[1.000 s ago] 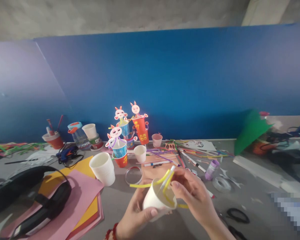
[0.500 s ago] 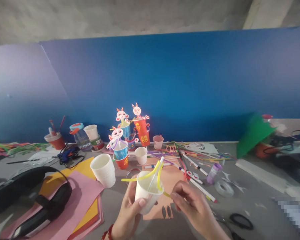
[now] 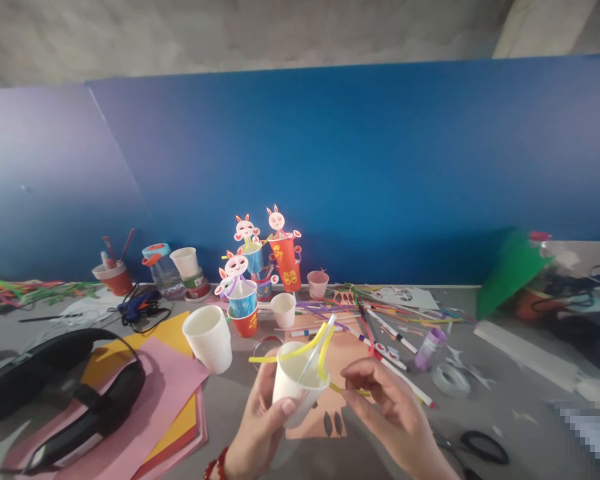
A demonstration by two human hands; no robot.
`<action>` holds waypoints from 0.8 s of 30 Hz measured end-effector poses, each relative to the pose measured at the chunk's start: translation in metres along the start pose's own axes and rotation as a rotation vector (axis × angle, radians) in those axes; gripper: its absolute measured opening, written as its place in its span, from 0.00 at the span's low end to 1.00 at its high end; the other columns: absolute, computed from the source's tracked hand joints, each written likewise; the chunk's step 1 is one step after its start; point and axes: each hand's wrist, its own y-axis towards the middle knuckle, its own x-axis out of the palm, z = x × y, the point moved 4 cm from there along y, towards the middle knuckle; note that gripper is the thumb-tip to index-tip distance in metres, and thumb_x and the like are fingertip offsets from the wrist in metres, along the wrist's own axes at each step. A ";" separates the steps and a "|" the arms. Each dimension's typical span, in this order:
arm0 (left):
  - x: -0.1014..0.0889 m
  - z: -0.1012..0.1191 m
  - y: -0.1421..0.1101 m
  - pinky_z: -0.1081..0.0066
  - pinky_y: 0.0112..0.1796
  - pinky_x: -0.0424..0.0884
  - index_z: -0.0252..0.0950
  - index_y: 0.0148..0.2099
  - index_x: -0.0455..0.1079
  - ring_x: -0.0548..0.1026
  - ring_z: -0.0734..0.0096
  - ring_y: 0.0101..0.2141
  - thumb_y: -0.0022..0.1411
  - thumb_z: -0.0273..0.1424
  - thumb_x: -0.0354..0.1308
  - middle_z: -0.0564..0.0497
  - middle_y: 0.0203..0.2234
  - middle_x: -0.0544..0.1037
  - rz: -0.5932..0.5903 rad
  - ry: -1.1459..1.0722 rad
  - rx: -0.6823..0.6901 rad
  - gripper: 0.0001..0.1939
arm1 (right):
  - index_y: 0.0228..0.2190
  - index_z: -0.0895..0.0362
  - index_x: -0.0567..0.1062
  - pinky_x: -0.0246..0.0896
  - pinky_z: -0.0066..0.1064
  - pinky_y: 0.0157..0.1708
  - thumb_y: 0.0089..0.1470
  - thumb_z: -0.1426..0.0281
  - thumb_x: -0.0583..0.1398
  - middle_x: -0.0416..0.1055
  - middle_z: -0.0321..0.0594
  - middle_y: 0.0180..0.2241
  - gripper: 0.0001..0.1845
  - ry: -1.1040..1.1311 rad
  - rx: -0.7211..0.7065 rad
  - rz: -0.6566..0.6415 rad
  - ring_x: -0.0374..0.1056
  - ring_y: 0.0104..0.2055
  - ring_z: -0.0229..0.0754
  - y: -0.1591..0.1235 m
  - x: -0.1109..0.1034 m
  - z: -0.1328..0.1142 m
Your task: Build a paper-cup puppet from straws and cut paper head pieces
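Observation:
My left hand (image 3: 265, 413) is wrapped round a white paper cup (image 3: 293, 390), tilted slightly, its mouth facing up. Out of the cup leans a white straw (image 3: 325, 337). A yellow pipe cleaner (image 3: 300, 351) is bent round the straw, with one end sticking out over the left rim and the other over the right. At that right end, my right hand (image 3: 387, 407) has its thumb and fingers loosely closed on the pipe cleaner, whose tip shows between them. Beneath the hands lies a peach paper sheet (image 3: 343, 353) with dark leaf-shaped marks.
Left of my hands stand stacked white cups (image 3: 210, 340), coloured paper (image 3: 165, 387) and a black headset (image 3: 95, 387). Rabbit-faced cup figures (image 3: 243, 303) stand behind. To the right lie markers (image 3: 410, 380), a purple glue stick (image 3: 430, 348), clear tape (image 3: 450, 379) and scissors (image 3: 484, 447).
My right hand's fingers have loosened and spread a little, showing more of the pipe cleaner's end. My left hand still holds the cup. The whole view has shifted slightly.

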 end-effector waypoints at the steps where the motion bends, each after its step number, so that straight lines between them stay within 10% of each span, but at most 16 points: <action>1: 0.000 0.000 0.000 0.68 0.38 0.74 0.44 0.54 0.70 0.76 0.60 0.40 0.50 0.38 0.71 0.47 0.47 0.77 -0.004 0.003 0.001 0.29 | 0.38 0.55 0.75 0.69 0.29 0.35 0.58 0.61 0.62 0.73 0.42 0.32 0.11 0.022 0.005 -0.009 0.71 0.35 0.44 0.000 0.000 0.000; 12: 0.021 -0.007 -0.007 0.57 0.48 0.71 0.42 0.57 0.69 0.74 0.49 0.49 0.53 0.39 0.70 0.43 0.52 0.74 -0.304 0.091 -0.121 0.30 | 0.34 0.55 0.77 0.68 0.29 0.34 0.58 0.62 0.62 0.75 0.41 0.31 0.09 0.059 -0.029 0.059 0.72 0.33 0.43 0.009 0.000 -0.013; 24: 0.028 -0.006 -0.008 0.56 0.49 0.68 0.41 0.58 0.71 0.71 0.45 0.53 0.51 0.40 0.70 0.41 0.56 0.72 -0.382 0.151 -0.143 0.32 | 0.33 0.57 0.77 0.64 0.26 0.26 0.56 0.57 0.63 0.74 0.40 0.28 0.15 0.113 0.107 -0.062 0.70 0.30 0.41 0.016 0.004 -0.016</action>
